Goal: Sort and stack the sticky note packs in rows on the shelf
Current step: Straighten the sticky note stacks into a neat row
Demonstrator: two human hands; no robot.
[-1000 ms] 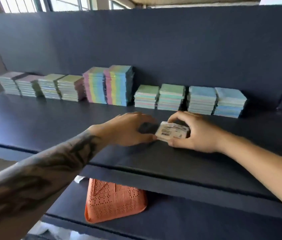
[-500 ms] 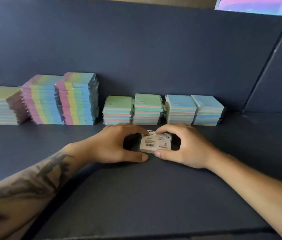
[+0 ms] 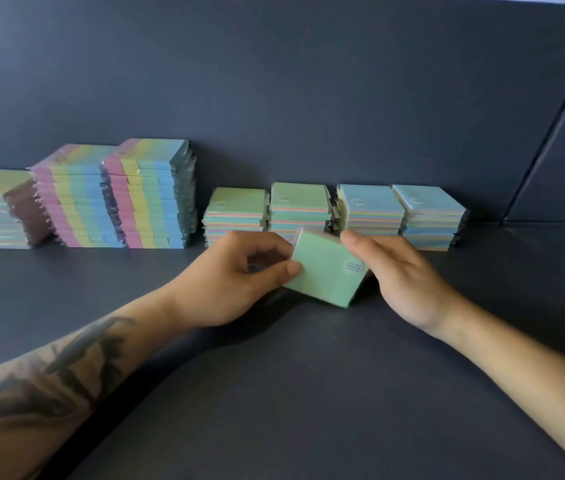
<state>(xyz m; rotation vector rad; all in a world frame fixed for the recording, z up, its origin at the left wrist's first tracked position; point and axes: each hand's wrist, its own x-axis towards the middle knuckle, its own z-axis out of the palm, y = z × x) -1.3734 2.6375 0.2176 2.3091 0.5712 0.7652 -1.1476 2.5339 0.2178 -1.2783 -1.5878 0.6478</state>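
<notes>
Between both hands (image 3: 236, 275), green pack (image 3: 326, 271).

Both hands on a tilted green pack (image 3: 326, 268) over the dark shelf (image 3: 274, 393), left hand (image 3: 236, 282) pinching its left edge, right hand (image 3: 402, 275) at its right side, stacks of packs (image 3: 302, 209) lined along the back wall (image 3: 274, 81).
</notes>
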